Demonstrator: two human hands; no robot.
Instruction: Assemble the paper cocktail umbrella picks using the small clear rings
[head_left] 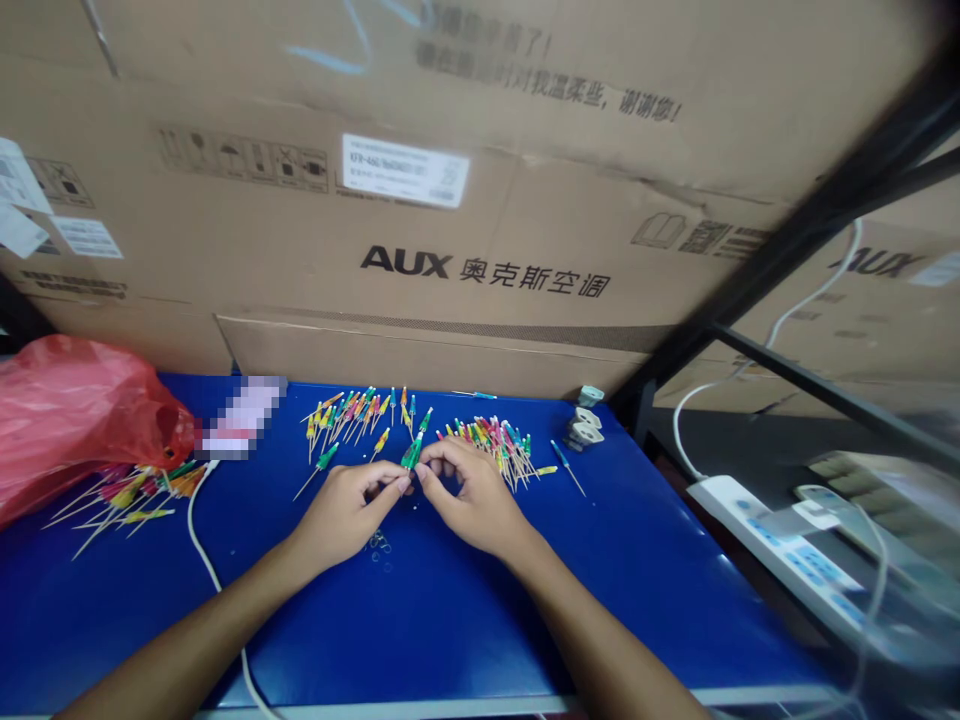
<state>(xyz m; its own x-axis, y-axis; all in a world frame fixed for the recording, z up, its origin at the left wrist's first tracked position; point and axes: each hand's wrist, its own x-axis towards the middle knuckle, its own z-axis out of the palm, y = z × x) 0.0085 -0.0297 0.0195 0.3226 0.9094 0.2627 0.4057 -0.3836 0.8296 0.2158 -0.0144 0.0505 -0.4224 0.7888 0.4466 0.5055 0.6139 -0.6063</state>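
Observation:
My left hand (349,512) and my right hand (471,497) meet over the middle of the blue table, fingertips pinched together. Between them is a folded green cocktail umbrella (412,455), its tip pointing away from me. Its lower end is hidden by my fingers. Just beyond, folded umbrellas in mixed colours lie in a left group (360,412) and a right pile (499,445). One loose green umbrella (325,458) rests by my left hand, and a blue one (566,460) lies right of the pile. Several tiny clear rings (379,545) sit under my left hand.
A red plastic bag (82,410) stands at the left, with more umbrellas (131,490) by its mouth. A white cable (201,540) runs from a blurred-out item (244,415). A large cardboard box (450,230) walls the back. At right are a black frame (641,400) and a power strip (780,550).

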